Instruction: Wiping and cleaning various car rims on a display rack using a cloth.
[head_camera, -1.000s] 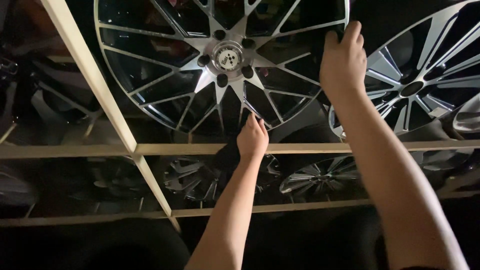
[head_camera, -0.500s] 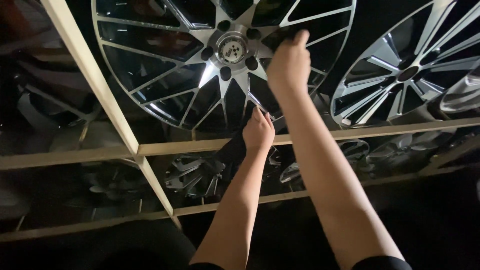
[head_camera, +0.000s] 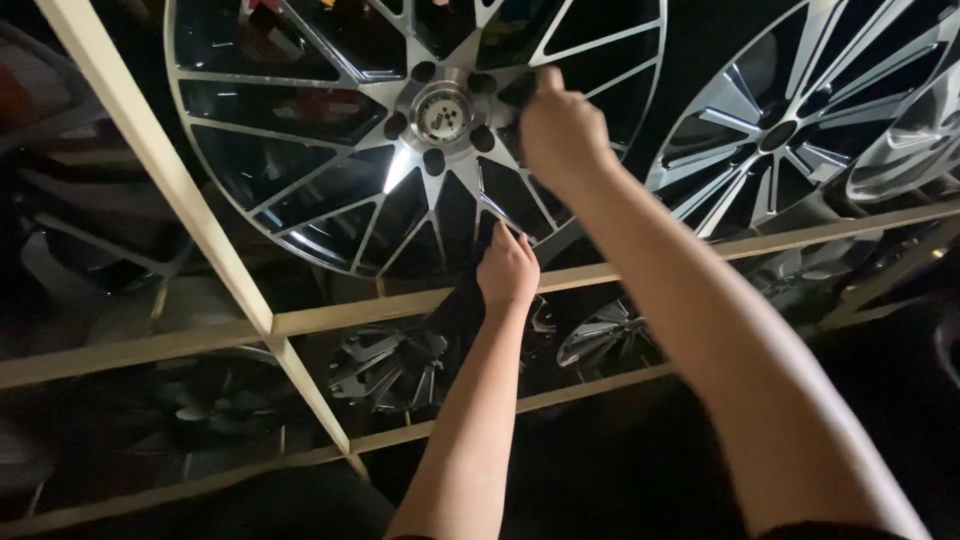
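A large alloy wheel (head_camera: 330, 130) with black and polished spokes stands upright on a metal rack. My left hand (head_camera: 507, 268) presses against its lower spokes, closed on a dark cloth (head_camera: 455, 312) that hangs below it over the rack rail. My right hand (head_camera: 555, 130) is just right of the hub cap (head_camera: 441, 113). Its fingers curl into a gap between spokes and grip the wheel.
A second alloy wheel (head_camera: 800, 110) stands to the right on the same shelf. A pale rack rail (head_camera: 330, 318) runs under both wheels and a slanted post (head_camera: 170, 170) crosses at the left. More wheels (head_camera: 390, 365) lie on the dim shelf below.
My right hand has moved left from the wheel's right rim to the spokes beside the hub. My left hand has stayed at the lower spokes with the cloth.
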